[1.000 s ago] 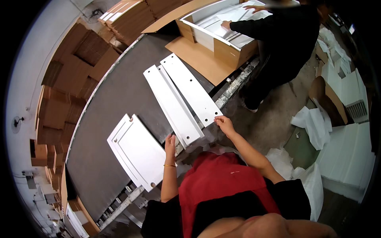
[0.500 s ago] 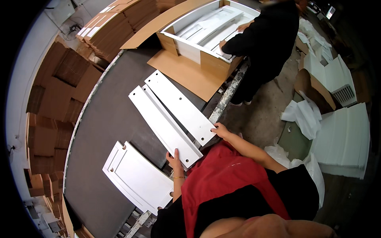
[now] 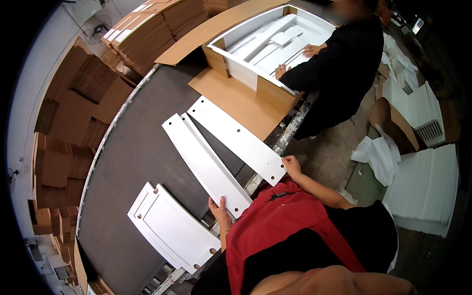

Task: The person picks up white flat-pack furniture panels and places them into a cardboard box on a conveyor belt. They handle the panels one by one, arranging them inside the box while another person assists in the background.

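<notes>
Two long white boards with small holes lie side by side on the dark grey table, slanting away from me. My left hand (image 3: 220, 210) grips the near end of the left board (image 3: 206, 166), thumb on top and fingers at its outer edge. The near right corner of the right board (image 3: 246, 146) is pinched in my right hand (image 3: 292, 167), close to a hole. A narrow wedge of gap separates the boards, wider toward me. Left of my left hand rests a broader white panel (image 3: 172, 226) with notches and a grooved outline.
A co-worker in black (image 3: 334, 73) leans over an open carton (image 3: 275, 96) holding white parts, both hands inside. Flattened cardboard stacks (image 3: 157, 24) stand behind the table (image 3: 128, 142). On the right are white foam sheets (image 3: 423, 187) and crumpled wrapping (image 3: 378, 152).
The right board has shifted rightward with my right hand, widening the gap between the boards. My left hand keeps its grip. In the carton, the co-worker's hands and a white part have moved.
</notes>
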A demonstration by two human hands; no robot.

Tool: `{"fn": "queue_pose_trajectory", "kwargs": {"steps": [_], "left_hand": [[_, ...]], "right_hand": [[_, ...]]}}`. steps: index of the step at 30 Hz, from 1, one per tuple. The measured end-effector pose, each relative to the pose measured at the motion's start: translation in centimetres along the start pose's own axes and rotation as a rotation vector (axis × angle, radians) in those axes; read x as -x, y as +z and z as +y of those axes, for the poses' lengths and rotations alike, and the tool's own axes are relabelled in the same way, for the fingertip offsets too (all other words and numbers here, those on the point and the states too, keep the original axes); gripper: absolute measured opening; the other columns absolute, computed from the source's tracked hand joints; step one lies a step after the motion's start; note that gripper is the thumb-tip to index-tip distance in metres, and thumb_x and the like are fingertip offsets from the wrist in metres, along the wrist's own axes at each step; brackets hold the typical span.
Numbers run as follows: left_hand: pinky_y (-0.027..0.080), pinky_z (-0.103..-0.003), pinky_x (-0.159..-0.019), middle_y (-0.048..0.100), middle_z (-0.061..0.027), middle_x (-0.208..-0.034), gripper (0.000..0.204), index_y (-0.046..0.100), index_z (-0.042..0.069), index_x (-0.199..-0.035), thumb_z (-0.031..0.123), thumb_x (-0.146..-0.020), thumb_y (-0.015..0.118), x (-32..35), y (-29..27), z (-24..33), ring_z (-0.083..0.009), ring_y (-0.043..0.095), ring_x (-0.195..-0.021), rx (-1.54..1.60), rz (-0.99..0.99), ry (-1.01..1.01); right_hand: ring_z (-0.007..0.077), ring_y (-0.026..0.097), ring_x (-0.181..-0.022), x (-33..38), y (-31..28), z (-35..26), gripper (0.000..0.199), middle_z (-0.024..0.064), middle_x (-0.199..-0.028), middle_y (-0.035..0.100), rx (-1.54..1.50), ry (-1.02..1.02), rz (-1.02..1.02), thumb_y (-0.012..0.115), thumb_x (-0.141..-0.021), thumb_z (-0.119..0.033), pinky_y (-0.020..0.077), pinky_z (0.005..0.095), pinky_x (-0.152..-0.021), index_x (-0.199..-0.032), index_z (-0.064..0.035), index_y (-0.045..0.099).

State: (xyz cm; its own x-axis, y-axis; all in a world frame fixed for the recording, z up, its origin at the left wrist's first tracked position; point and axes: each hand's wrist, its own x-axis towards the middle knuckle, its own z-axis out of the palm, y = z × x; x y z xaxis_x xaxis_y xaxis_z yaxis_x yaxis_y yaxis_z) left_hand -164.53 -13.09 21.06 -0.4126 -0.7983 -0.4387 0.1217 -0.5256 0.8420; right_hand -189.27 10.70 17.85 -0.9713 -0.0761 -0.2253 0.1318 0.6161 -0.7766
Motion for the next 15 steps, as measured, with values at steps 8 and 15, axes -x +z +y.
{"fn": "queue_pose_trajectory", "kwargs": {"steps": [8, 15], "left_hand": [[0.041, -0.036, -0.087, 0.049, -0.0189, -0.114, 0.075, 0.023, 0.006, -0.130, 0.015, -0.073, 0.071, 0.6, 3.0, 1.7, -0.0254, 0.049, -0.102, -0.026, 0.050, -0.081], [0.041, -0.040, -0.087, 0.052, -0.0236, -0.115, 0.082, 0.036, 0.009, -0.127, 0.064, -0.070, 0.055, -1.2, 3.2, 7.1, -0.0359, 0.052, -0.105, -1.442, -0.087, -0.289]], "right_hand": [[0.0292, 0.062, -0.075, 0.6, -2.3, -6.0, 0.034, 0.0137, -0.078, 0.063, 0.028, -0.293, -0.087, 0.063, -0.075, -0.037, 0.0476, 0.0365, -0.065, -0.094, -0.0093, 0.059], [0.0296, 0.061, -0.070, -1.5, -6.2, -10.7, 0.035, 0.0104, -0.077, 0.064, 0.326, -0.538, 0.001, 0.068, -0.070, -0.041, 0.0470, 0.0384, -0.064, -0.090, -0.0122, 0.062]]}}
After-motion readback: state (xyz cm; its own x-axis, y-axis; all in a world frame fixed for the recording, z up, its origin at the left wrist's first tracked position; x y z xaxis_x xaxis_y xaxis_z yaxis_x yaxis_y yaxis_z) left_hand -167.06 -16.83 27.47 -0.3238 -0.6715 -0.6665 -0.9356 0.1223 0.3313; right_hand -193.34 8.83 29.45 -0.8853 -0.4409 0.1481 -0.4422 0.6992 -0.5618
